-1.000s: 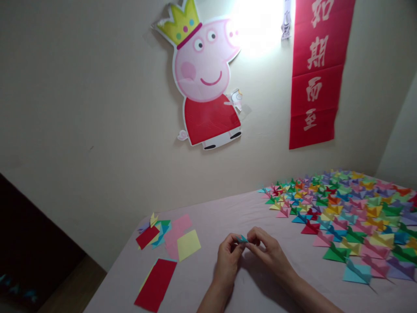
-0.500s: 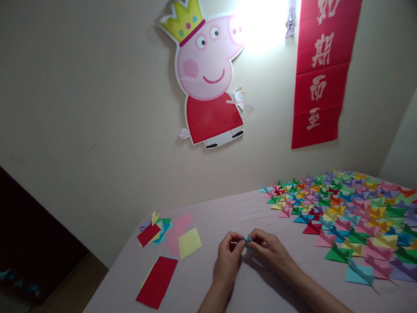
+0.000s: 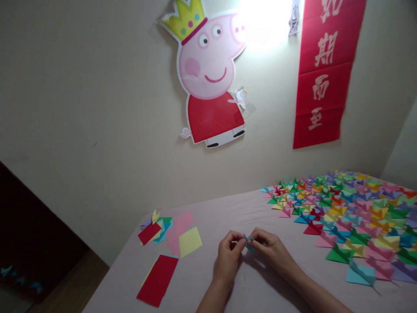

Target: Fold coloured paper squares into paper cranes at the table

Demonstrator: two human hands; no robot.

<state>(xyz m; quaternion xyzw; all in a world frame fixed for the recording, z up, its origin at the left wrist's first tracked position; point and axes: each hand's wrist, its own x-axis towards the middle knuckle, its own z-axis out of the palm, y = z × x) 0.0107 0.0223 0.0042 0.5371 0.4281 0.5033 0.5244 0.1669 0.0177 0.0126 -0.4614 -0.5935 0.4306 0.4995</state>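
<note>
With left hand (image 3: pixel 230 252) and right hand (image 3: pixel 269 244) you pinch a small blue paper (image 3: pixel 249 247) between them above the pink cloth (image 3: pixel 202 287), its folding seemingly well along, while rows of folded birds (image 3: pixel 357 238) stand done and flat sheets (image 3: pixel 190 242) lie unfolded.

On wall (image 3: pixel 97 100) before me, writing on red banner (image 3: pixel 337 74): pale Chinese characters in brush style, one column, slanting slightly. I read downward. First 如 (image 3: pixel 331 10), its top cut by upper edge of my view. Under it 期 (image 3: pixel 325 48), whole and clear. Then 而 (image 3: pixel 321 87). Lowest 至 (image 3: pixel 315 119), above banner's bottom edge. Together I read 如期而至. Banner runs past top of my view; whether more characters stand higher, I cannot tell.
</note>
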